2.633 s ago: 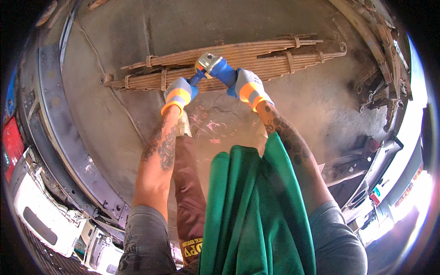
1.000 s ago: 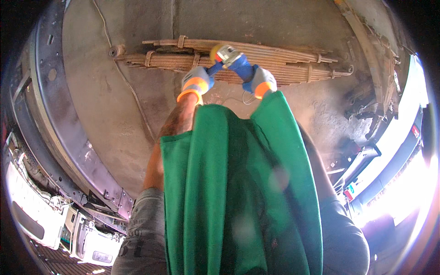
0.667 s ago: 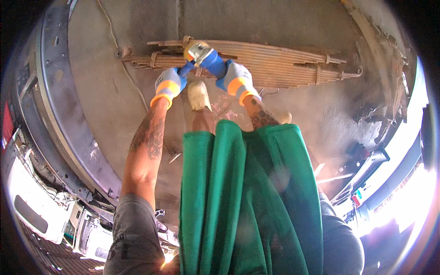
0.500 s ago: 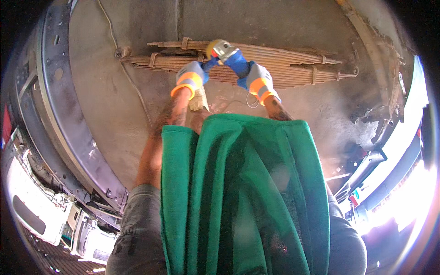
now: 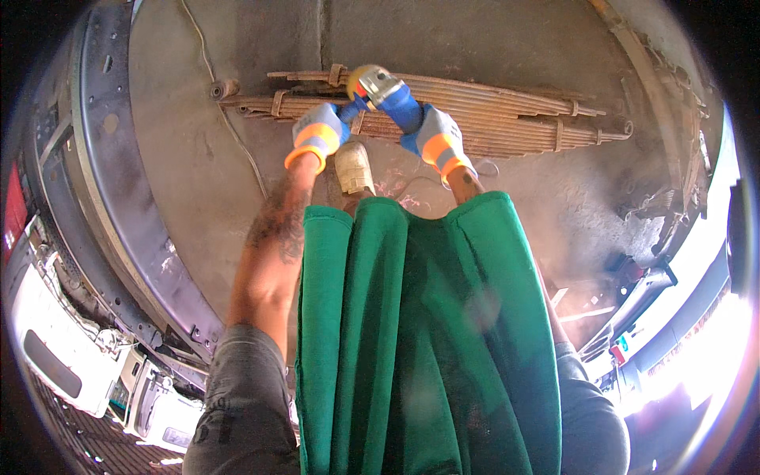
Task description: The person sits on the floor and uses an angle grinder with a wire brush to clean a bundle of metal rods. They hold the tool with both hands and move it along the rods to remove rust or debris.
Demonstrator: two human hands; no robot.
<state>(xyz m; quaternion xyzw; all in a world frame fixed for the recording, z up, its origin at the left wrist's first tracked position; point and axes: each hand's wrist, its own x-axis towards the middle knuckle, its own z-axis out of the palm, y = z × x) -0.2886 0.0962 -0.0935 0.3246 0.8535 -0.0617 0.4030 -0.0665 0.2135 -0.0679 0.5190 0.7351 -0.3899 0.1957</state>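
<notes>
Both gloved hands grip a blue angle grinder [image 5: 400,103] with a silver gear head and a round yellowish disc [image 5: 362,79] at its far left side. My left hand [image 5: 321,129] closes around the side handle. My right hand [image 5: 438,133] wraps the blue body. The grinder is over two rusty leaf springs [image 5: 467,119] that lie side by side on the floor, held by metal clamps. Whether the disc touches the steel cannot be told from here. Faint sparks show on the floor below the hands.
A light work shoe [image 5: 354,168] stands just in front of the springs. One cord [image 5: 237,134] runs along the floor at left. A long dark truck frame rail [image 5: 119,166] curves down the left side. Metal parts [image 5: 673,158] lie at right. A green apron [image 5: 419,332] hangs before me.
The view has shifted a little, so the springs appear further right. Both hands and the grinder have moved slightly left along the springs. More of the shoe shows now.
</notes>
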